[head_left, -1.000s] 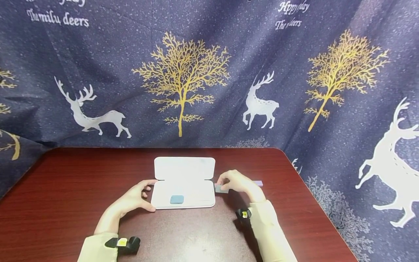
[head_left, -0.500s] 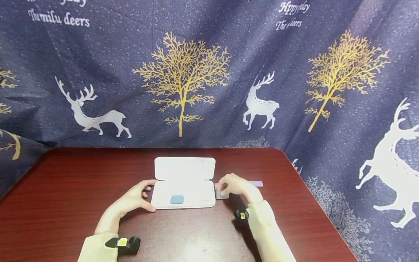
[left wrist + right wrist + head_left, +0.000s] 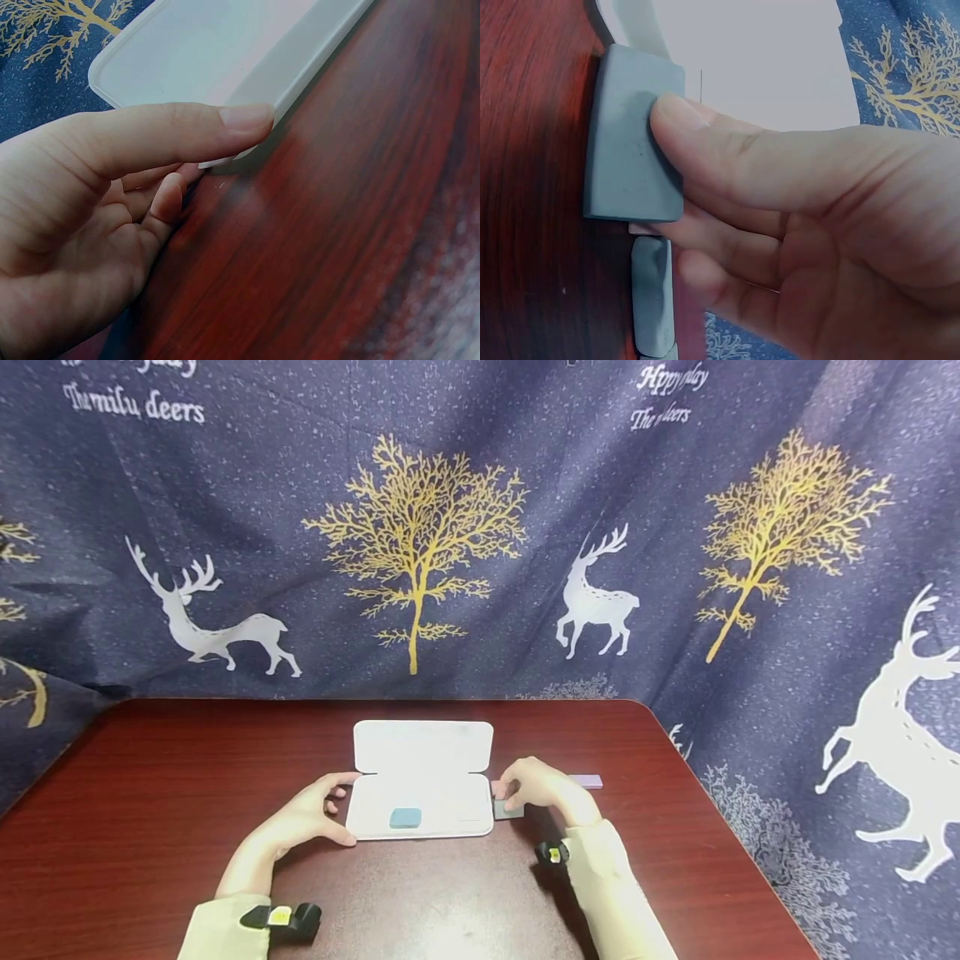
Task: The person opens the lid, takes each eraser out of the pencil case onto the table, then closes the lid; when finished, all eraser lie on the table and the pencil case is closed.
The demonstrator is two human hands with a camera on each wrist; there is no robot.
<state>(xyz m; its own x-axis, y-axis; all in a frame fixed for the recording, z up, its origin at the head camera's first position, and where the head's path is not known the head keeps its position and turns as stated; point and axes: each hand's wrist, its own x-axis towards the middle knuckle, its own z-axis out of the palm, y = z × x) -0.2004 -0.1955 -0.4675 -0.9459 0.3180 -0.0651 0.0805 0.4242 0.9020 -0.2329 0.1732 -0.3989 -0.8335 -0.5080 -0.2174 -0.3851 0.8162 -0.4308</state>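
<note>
A white pencil case (image 3: pixel 450 797) lies on the table with its hinged lid (image 3: pixel 423 746) tilted back. Inside, near the front edge, is a blue-green block (image 3: pixel 406 817) with rounded corners. My left hand (image 3: pixel 307 814) holds the left end of the case, thumb at the front corner and forefinger at the back one. In the left wrist view the thumb lies along the rim. My right hand (image 3: pixel 542 785) pinches a grey-green eraser (image 3: pixel 630 142) beside the right end of the case. Its thumb is on the broad face; the fingers behind are partly hidden.
A pale purple bar (image 3: pixel 587 782) lies on the dark red table (image 3: pixel 187 760), right of my right hand. In the right wrist view a smaller grey block (image 3: pixel 652 300) lies below the eraser. A patterned cloth (image 3: pixel 480 568) hangs behind the table.
My right hand has come slightly toward me with the eraser, along the right end of the case, and has barely moved over the last half second. The left hand stays put.
</note>
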